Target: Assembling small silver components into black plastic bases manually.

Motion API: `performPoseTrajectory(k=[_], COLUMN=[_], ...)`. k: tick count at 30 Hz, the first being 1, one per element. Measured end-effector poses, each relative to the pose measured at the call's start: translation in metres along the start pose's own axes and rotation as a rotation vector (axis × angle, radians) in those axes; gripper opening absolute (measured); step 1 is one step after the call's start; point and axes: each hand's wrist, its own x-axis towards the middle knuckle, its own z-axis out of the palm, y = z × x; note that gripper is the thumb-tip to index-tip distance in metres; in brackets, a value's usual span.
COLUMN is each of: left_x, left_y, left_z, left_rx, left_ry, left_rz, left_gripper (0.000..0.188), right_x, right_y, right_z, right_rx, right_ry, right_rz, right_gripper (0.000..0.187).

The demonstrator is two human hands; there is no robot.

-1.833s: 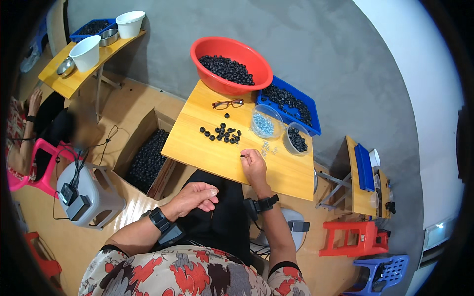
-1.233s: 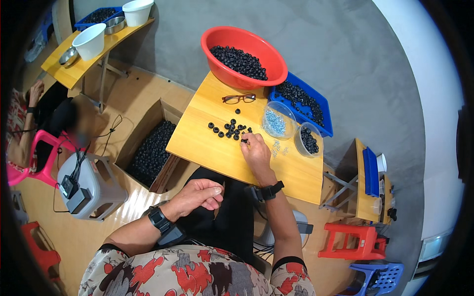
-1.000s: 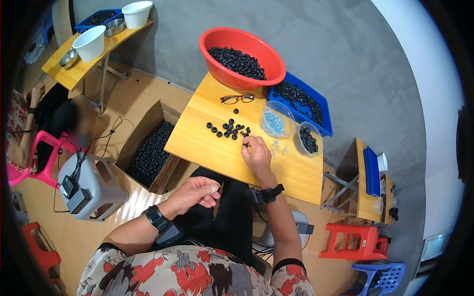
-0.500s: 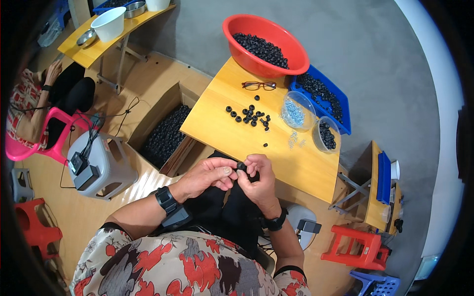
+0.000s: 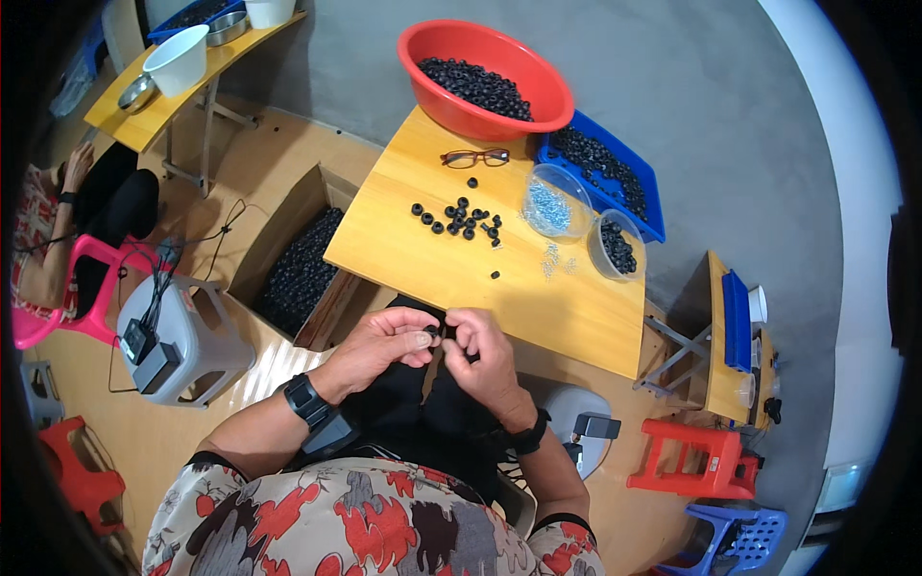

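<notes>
My left hand (image 5: pixel 382 346) pinches a small round black part (image 5: pixel 431 331) between thumb and fingertips, above my lap. Close beside it on the right, my right hand (image 5: pixel 485 360) has its fingers curled in; whatever lies inside them is hidden. Just ahead is the yellow table (image 5: pixel 384 221), where several loose black parts (image 5: pixel 469 232) lie scattered, with a single black part (image 5: pixel 496 275) nearer the front edge. To their right stand a clear tub (image 5: pixel 548 211) of small silvery-blue pieces and a clear cup (image 5: pixel 617 248) of black parts. Tiny silvery pieces (image 5: pixel 551 260) lie between them and the edge.
A red basin (image 5: pixel 549 101) and a blue tray (image 5: pixel 653 211), both with black parts, stand at the back. Eyeglasses (image 5: pixel 474 157) lie before the basin. Left of the table is a cardboard box (image 5: pixel 246 252) of black parts. Another person (image 5: pixel 53 240) sits far left.
The black part, held between both hands before, is now at my left fingertips. My right hand has drawn slightly apart from it. The whole view has shifted a little.
</notes>
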Motion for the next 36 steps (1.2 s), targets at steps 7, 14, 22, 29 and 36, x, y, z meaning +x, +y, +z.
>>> performPoseTrajectory(k=[7, 14, 22, 29, 36], left_x=[-0.002, -0.002, -0.003, -0.003, -0.002], left_y=[0.003, 0.004, 0.007, 0.004, 0.005], left_z=[0.002, 0.002, 0.002, -0.001, -0.001], left_rx=[-0.029, -0.018, -0.037, -0.025, -0.035], left_ry=[-0.005, -0.021, -0.046, -0.054, -0.072], left_rz=[-0.021, -0.019, -0.016, -0.011, -0.001], left_gripper=[0.021, 0.021, 0.023, 0.024, 0.024], right_x=[0.004, 0.016, 0.032, 0.033, 0.028], right_y=[0.07, 0.11, 0.102, 0.102, 0.104], right_z=[-0.064, -0.093, -0.084, -0.079, -0.076], right_rx=[-0.26, -0.509, -0.655, -0.649, -0.466], right_ry=[0.106, 0.193, 0.177, 0.144, 0.197], right_rz=[0.32, 0.399, 0.365, 0.341, 0.298], right_gripper=[0.024, 0.02, 0.014, 0.009, 0.012])
